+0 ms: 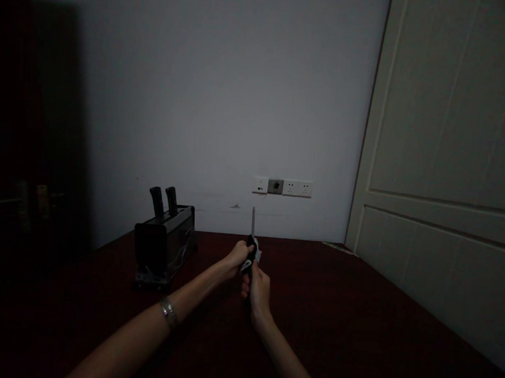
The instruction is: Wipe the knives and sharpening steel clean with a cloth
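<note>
Two-handed hold on a knife-like tool [253,224] over a dark red bench [335,306]

The tool is near the middle of the scene, its slim pale blade pointing up and toward the far wall [223,97], its dark lower part between the hands. The left hand [237,257] comes in from the left with its grip closed on this dark part; the right hand [259,291], lower and nearer, has its grip curled around the bottom end, thumb upward. A whitish piece of cloth or paper [258,253] shows around the dark part, between the two hands; exactly which fingers press it, I cannot tell. A shiny bracelet [168,312] circles the left wrist.

On the left of the bench, well apart from the hands, stands a dark box-shaped holder [167,247], two black handles [157,202] rising from its top. White sockets [298,188] sit low on the far wall, and a pale panelled door [437,221] fills the right side.
</note>
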`<state>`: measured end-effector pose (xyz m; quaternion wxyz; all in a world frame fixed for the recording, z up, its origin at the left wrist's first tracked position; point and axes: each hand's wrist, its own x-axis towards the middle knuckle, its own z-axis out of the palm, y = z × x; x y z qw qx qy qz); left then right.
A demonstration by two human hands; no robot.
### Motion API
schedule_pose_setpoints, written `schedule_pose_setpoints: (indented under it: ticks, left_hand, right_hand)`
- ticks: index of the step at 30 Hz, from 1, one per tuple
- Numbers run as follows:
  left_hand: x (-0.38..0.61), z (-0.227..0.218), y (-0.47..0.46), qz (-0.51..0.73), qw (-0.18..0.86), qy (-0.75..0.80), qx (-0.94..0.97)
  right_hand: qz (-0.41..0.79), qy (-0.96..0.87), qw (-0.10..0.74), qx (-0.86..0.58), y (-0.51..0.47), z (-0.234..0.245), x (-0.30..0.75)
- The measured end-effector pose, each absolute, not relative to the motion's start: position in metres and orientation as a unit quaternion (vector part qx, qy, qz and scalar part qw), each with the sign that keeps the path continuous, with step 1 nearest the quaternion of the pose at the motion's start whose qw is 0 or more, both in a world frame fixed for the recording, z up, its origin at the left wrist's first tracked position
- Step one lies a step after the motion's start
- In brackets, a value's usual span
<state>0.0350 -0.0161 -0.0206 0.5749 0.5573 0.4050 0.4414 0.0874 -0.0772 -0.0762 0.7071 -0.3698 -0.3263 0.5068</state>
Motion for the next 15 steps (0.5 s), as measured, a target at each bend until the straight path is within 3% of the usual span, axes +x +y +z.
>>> schedule_pose_setpoints:
  ticks: [15]
  left_hand:
    - [0.019, 0.042, 0.040, 0.488, 0.560, 0.461, 0.485]
  right_hand:
    - [0.519, -0.365, 0.672, -0.382, -0.088, -0.070, 0.072]
